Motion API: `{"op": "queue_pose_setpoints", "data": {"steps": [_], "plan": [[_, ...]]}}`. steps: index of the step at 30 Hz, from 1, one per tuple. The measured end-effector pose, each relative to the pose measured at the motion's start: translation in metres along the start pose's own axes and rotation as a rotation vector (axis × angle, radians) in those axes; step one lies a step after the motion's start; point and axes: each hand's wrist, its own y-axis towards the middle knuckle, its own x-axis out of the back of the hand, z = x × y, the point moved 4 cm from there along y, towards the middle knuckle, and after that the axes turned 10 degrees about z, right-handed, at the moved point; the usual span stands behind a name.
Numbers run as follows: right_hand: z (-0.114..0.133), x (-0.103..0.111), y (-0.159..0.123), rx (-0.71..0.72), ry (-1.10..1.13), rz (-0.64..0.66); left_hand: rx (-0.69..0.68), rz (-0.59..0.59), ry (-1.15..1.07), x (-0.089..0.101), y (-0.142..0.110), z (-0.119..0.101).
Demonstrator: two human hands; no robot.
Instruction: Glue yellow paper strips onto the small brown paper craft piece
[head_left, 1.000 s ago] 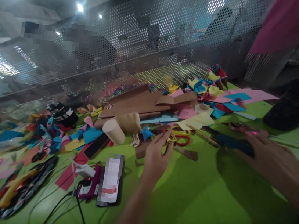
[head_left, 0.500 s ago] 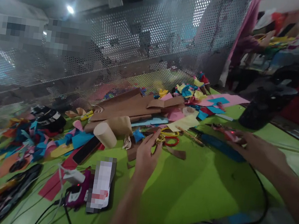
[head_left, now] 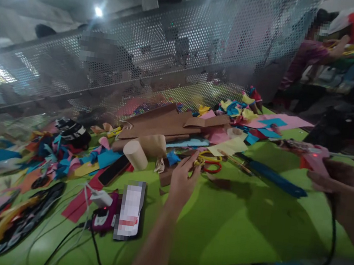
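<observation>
1. Since the earlier frame, the pink glue gun (head_left: 320, 159) has shifted right and swung upright, leaving the blue tool (head_left: 276, 177) more exposed; my left hand stays by the scissors.
2. My right fingers (head_left: 324, 184) wrap round the glue gun's grip at the right of the table (head_left: 212, 229). Its nozzle points left, and a black cord (head_left: 334, 238) hangs below.
3. My left fingers (head_left: 189, 162) are nearly closed, pinching a small yellow piece (head_left: 198, 163) just left of the red loop handle (head_left: 220, 168) of some scissors. The piece's exact shape is too blurred for me to tell.
4. Done, as I judge it: the gun and the piece are both in hand.
5. Left, as I judge it: gun and piece are well apart, so I see no glue going on, and I cannot tell whether any already is.
6. Farther off lie brown card (head_left: 158, 123) and crumpled coloured paper (head_left: 233, 108).
</observation>
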Motion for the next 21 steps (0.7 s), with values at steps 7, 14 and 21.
{"op": "queue_pose_setpoints", "data": {"steps": [7,14,21], "plan": [[-0.005,-0.039,-0.028,-0.257,0.395,0.254,0.009,0.047,0.012,-0.004,0.002,0.005],[0.027,-0.075,-0.037,-0.007,0.305,0.614,0.011,0.079,-0.036,-0.005,0.003,0.006],[0.051,-0.100,-0.043,-0.017,0.227,0.762,0.051,0.102,-0.033,-0.006,0.004,0.008]]}}
